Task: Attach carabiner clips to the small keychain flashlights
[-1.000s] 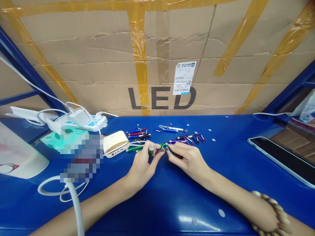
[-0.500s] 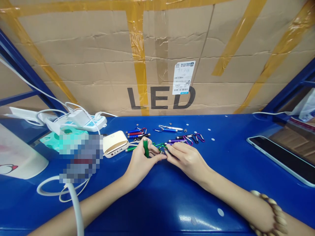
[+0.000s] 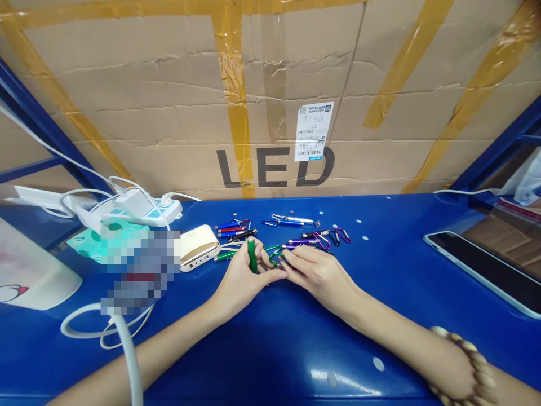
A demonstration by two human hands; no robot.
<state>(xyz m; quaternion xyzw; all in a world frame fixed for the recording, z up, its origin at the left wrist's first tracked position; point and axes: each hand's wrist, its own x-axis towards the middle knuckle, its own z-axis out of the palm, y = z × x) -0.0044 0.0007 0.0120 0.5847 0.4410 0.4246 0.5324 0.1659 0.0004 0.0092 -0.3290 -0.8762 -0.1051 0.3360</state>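
Note:
My left hand (image 3: 243,276) is closed round a small green keychain flashlight (image 3: 252,254), holding it upright on the blue table (image 3: 296,338). My right hand (image 3: 315,273) meets it fingertip to fingertip, pinched on something small I cannot make out, next to a green carabiner clip (image 3: 275,257). Just beyond my hands lie several more small flashlights with clips: blue and red ones (image 3: 232,228), a blue and silver one (image 3: 291,221), and purple ones (image 3: 310,241).
A white and gold power bank (image 3: 198,254) lies left of my hands, with a white power strip (image 3: 139,210) and cables behind it. A tablet (image 3: 486,270) rests at the right. A taped cardboard box marked LED (image 3: 274,101) stands along the back. Small button cells dot the table.
The green flashlight went from lying end-on in my left hand to standing upright. Both hands stay together at the same spot.

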